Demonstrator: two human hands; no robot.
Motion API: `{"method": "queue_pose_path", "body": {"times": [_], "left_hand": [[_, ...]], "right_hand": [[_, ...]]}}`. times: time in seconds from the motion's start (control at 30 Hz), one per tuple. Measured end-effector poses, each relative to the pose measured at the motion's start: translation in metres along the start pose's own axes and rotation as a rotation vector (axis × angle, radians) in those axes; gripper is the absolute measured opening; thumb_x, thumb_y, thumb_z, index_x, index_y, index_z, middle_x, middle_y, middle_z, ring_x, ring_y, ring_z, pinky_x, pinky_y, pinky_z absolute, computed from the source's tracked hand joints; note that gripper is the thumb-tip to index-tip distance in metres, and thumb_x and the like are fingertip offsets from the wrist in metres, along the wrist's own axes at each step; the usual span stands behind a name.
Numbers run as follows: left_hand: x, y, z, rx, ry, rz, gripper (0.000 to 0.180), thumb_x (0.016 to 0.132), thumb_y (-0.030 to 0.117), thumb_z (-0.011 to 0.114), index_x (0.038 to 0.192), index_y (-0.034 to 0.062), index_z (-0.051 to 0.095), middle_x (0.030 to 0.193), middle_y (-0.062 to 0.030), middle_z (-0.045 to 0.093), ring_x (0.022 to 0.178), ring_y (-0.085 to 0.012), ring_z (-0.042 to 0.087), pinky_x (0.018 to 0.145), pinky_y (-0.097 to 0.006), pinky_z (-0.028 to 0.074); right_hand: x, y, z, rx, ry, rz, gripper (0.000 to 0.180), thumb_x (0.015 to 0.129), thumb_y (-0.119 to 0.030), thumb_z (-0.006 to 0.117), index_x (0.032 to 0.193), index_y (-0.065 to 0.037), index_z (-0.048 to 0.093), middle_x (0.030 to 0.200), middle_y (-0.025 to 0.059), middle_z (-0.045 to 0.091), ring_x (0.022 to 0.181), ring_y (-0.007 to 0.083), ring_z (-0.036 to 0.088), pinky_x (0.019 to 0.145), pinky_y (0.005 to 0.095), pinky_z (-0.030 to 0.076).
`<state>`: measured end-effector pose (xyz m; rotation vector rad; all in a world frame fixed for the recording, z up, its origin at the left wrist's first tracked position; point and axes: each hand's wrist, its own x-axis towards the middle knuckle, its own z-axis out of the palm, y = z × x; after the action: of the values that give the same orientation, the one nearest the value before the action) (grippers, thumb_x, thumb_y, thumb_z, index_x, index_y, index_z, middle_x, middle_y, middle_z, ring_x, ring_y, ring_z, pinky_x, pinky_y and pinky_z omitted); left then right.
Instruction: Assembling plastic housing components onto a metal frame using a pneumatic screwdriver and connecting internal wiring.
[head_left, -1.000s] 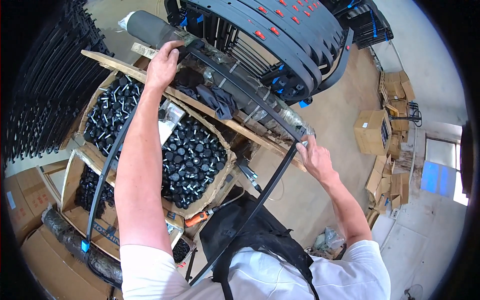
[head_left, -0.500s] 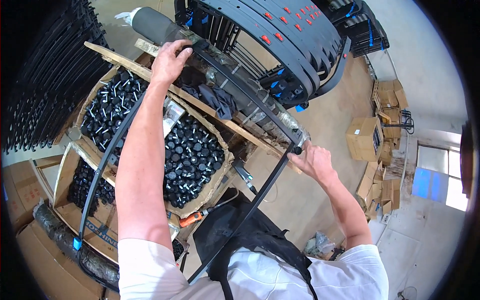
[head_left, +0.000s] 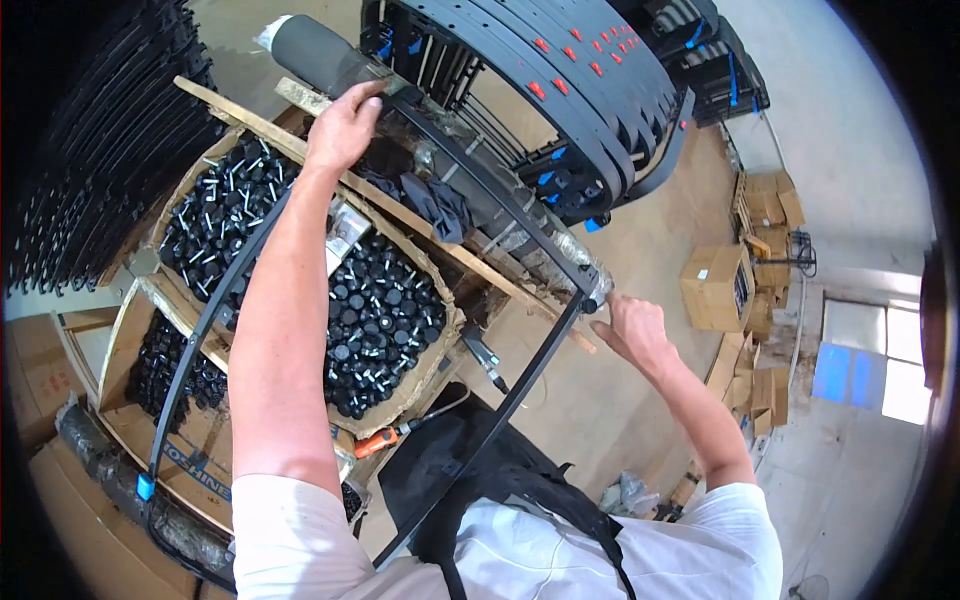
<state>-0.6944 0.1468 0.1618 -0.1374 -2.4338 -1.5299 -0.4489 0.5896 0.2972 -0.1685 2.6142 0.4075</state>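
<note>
A black metal frame [head_left: 520, 385] of flat bars spans the view in front of me. My left hand [head_left: 345, 125] grips its far left corner, with the fingers curled over the bar. At the right corner sits a small black foot [head_left: 592, 303] beside a roll wrapped in clear film. My right hand [head_left: 640, 335] is just right of that foot, thumb stretched out apart from the curled fingers, and nothing shows in its grasp. Under my left forearm, a cardboard box [head_left: 450, 330] holds many black round feet with metal studs [head_left: 385, 325].
An orange-and-grey power tool [head_left: 378, 440] lies by the box, near another tool [head_left: 484, 358]. Wooden planks [head_left: 470, 255] edge the bins. Stacked black curved frames [head_left: 600, 110] stand beyond, with more at far left [head_left: 110, 150]. Cardboard boxes [head_left: 715, 285] line the right wall.
My right hand has come off the foot at the corner, its thumb and fingers now farther apart. The left hand keeps its hold, and the view has shifted slightly.
</note>
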Motion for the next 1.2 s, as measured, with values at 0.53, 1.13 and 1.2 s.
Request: {"method": "queue_pose_path", "body": {"times": [0.53, 1.13, 1.2], "left_hand": [[0.002, 0.023, 0.012, 0.206, -0.131, -0.09, 0.065, 0.092, 0.034, 0.066, 0.154, 0.0211, 0.053, 0.143, -0.0098, 0.067, 0.133, -0.0317, 0.063, 0.113, -0.04, 0.047], [0.019, 0.057, -0.013, 0.552, 0.004, 0.062, 0.071, 0.088, 0.045, 0.081, 0.143, 0.0057, 0.058, 0.131, -0.0218, 0.069, 0.115, -0.0404, 0.068, 0.102, -0.048, 0.054], [0.016, 0.052, -0.012, 0.706, -0.037, 0.194, 0.065, 0.091, 0.039, 0.078, 0.143, 0.0065, 0.058, 0.131, -0.0198, 0.07, 0.115, -0.0398, 0.069, 0.099, -0.049, 0.055]], "right_hand": [[0.001, 0.008, 0.006, -0.336, -0.203, -0.117, 0.019, 0.091, -0.022, 0.064, 0.089, -0.006, 0.074, 0.086, 0.0176, 0.077, 0.083, 0.0361, 0.077, 0.071, 0.0489, 0.06], [0.021, 0.0, 0.038, -0.055, 0.292, -0.111, 0.058, 0.102, -0.044, 0.063, 0.059, -0.006, 0.064, 0.062, 0.0196, 0.068, 0.059, 0.0382, 0.071, 0.055, 0.0482, 0.056], [0.024, 0.006, 0.033, -0.051, 0.253, -0.095, 0.059, 0.102, -0.044, 0.063, 0.057, -0.006, 0.064, 0.063, 0.0197, 0.069, 0.062, 0.0386, 0.072, 0.057, 0.0477, 0.057]]}}
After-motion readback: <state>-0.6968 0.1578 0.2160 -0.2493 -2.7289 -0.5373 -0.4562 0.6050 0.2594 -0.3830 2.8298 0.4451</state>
